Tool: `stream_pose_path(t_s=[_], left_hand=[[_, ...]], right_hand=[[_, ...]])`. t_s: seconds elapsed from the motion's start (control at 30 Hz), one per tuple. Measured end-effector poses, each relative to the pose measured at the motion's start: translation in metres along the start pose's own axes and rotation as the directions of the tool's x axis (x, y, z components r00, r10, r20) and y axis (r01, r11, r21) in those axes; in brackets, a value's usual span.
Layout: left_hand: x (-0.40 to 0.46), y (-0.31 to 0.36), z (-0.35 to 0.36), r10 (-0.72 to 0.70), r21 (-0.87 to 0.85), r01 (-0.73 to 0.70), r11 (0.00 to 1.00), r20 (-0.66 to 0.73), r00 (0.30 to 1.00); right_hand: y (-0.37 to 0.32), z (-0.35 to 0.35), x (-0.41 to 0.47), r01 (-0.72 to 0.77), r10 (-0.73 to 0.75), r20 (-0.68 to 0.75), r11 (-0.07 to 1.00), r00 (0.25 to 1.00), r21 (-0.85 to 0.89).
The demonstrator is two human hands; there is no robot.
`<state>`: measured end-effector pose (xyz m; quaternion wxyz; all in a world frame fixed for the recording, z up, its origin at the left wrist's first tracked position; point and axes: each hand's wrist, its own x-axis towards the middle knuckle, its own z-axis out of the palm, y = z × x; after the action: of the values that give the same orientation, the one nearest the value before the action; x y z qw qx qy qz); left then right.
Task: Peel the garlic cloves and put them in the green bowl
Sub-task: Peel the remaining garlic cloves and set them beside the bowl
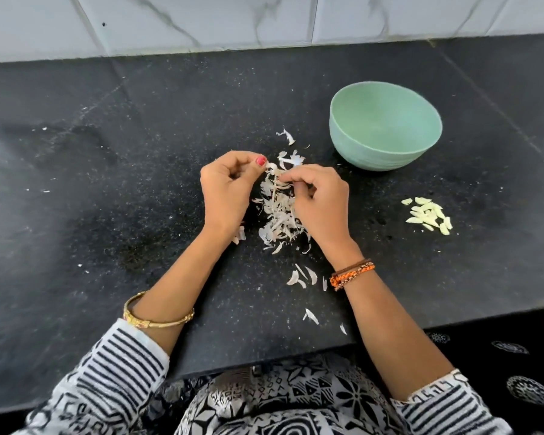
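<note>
From the head view, our left hand (225, 186) and right hand (319, 199) both pinch a garlic clove (273, 171) over the papery skins (278, 215), so peel drops there. Peeled cloves (429, 215) sit heaped on the black surface (107, 183), near the seemingly empty green bowl (385, 125).
</note>
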<state>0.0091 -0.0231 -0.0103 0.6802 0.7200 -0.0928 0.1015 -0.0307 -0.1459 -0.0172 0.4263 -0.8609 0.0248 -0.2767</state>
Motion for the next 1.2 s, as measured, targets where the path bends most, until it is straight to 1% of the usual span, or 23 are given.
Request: stream_pose_path(t_s=[0.07,0.13,0.27,0.4,0.53,0.6,0.67,0.77,0.83,0.87,0.97,1.03,1.1,1.13,1.2], left_hand=[[-0.001,0.001,0.000,-0.004,0.009,0.004,1.000,0.020,1.000],[-0.002,0.002,0.000,0.004,0.049,-0.005,0.999,0.029,1.000],[-0.009,0.003,0.005,0.046,0.098,-0.053,0.994,0.070,0.997],[-0.011,0.005,0.007,0.050,0.106,-0.055,0.993,0.053,0.997],[-0.008,0.000,0.007,0.021,0.146,-0.030,0.989,0.059,0.998],[-0.006,-0.001,0.008,-0.013,0.132,0.002,0.991,0.084,0.996],[-0.004,-0.001,0.009,-0.039,0.095,0.030,0.995,0.101,0.994],[-0.002,-0.001,0.009,-0.025,0.115,0.012,0.993,0.112,0.993],[-0.002,-0.001,0.010,-0.028,0.162,0.012,0.987,0.094,0.995],[-0.003,0.000,0.012,-0.032,0.200,0.015,0.980,0.082,0.996],[-0.003,0.008,0.022,0.006,0.421,-0.003,0.907,-0.004,1.000],[-0.004,0.009,0.024,0.041,0.498,-0.016,0.867,-0.040,0.998],[-0.010,0.007,0.022,0.083,0.608,-0.069,0.791,0.005,0.997],[-0.015,0.006,0.021,0.130,0.653,-0.128,0.747,0.044,0.990],[-0.024,0.005,0.018,0.247,0.662,-0.239,0.710,0.084,0.965]], right_hand=[[0.001,-0.001,-0.001,0.006,-0.004,-0.034,0.998,0.999,0.057],[0.000,0.000,-0.001,0.003,-0.001,-0.016,0.996,1.000,0.091],[0.000,-0.001,-0.004,0.041,-0.040,-0.018,0.996,0.999,0.082],[0.003,-0.002,-0.005,0.079,-0.077,-0.038,0.994,0.996,0.081],[0.003,0.000,-0.004,0.144,-0.143,-0.101,0.990,0.985,0.001],[0.004,0.001,-0.004,0.198,-0.207,-0.135,0.977,0.969,-0.078],[0.005,0.002,-0.002,0.236,-0.253,-0.160,0.965,0.954,-0.116],[0.002,0.003,-0.001,0.214,-0.226,-0.179,0.973,0.957,-0.084],[0.002,0.002,-0.005,0.199,-0.212,-0.176,0.976,0.961,-0.088],[0.001,-0.001,-0.006,0.213,-0.228,-0.175,0.972,0.958,-0.104],[0.000,-0.012,-0.006,0.255,-0.287,-0.189,0.951,0.939,-0.176],[0.003,-0.021,-0.007,0.231,-0.275,-0.260,0.955,0.926,-0.187],[0.006,-0.030,-0.013,0.155,-0.194,-0.316,0.977,0.929,-0.145],[0.007,-0.034,-0.017,0.104,-0.136,-0.329,0.988,0.934,-0.113],[0.008,-0.037,-0.024,0.015,-0.036,-0.334,0.998,0.942,-0.066]])
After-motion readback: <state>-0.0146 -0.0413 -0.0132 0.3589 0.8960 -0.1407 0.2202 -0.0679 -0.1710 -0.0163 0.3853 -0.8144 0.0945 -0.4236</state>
